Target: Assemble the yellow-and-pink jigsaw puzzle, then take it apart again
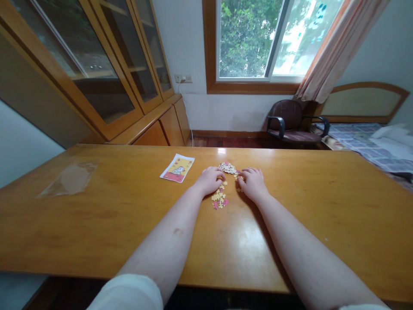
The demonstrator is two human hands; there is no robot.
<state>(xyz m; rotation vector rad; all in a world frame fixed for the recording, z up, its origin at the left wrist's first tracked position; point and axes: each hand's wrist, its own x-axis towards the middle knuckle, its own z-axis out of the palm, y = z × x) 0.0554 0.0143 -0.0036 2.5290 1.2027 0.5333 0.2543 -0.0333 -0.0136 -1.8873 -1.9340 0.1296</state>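
A heap of small jigsaw puzzle pieces [228,168], mostly pale side up, lies between and just beyond my hands. My left hand [211,180] rests at the heap's left side, its fingers loosely bent and apart over the tabletop. Nearer to me, yellow and pink puzzle pieces [219,197] are spread in a loose strip by my left fingers. On the other side, my right hand [253,184] is palm down with fingers spread, touching or close to a few pieces by its thumb. Its fingers partly cover those pieces.
A yellow and pink picture card [178,168] lies left of my hands on the wooden table [129,224]. Farther left is a clear plastic bag [71,178]. Beyond the table stand a glass-door cabinet [138,107], an armchair [292,122] and a bed [371,140].
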